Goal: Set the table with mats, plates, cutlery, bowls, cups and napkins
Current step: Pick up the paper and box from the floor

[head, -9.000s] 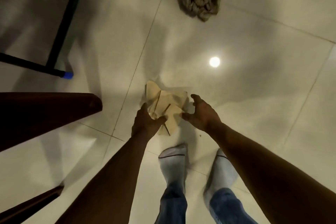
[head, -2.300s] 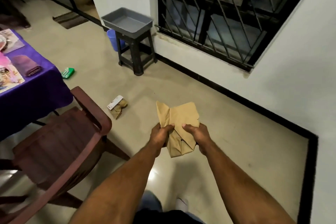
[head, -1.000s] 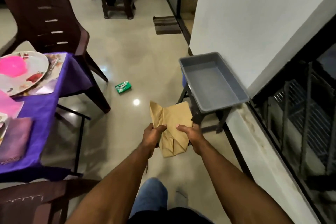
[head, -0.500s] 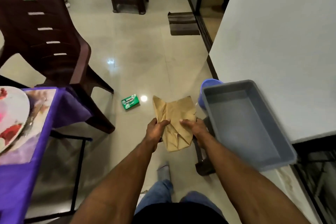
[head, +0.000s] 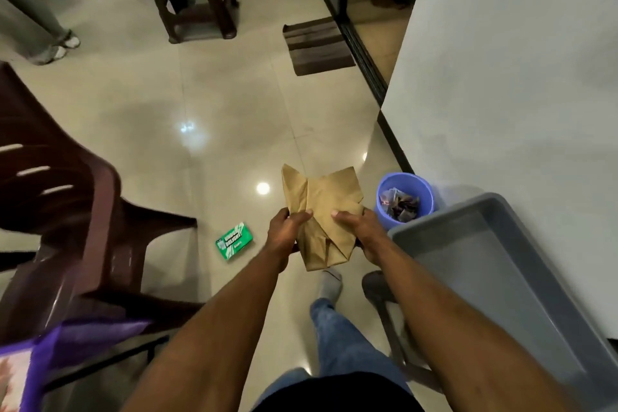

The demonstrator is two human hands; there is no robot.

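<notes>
On floor: green box (head: 234, 241) reads "Delight"; both hands grip napkins (head: 321, 217).

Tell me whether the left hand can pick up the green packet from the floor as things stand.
Probably not yet. The left hand grips the tan napkin together with the right hand, well above the floor. The green packet lies in the open, but the hand must let go and the person must bend down.

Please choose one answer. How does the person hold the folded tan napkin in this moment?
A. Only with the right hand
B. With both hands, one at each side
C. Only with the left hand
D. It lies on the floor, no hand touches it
B: the left hand and the right hand each grip one side of the tan napkin, which is held up above the floor.
</notes>
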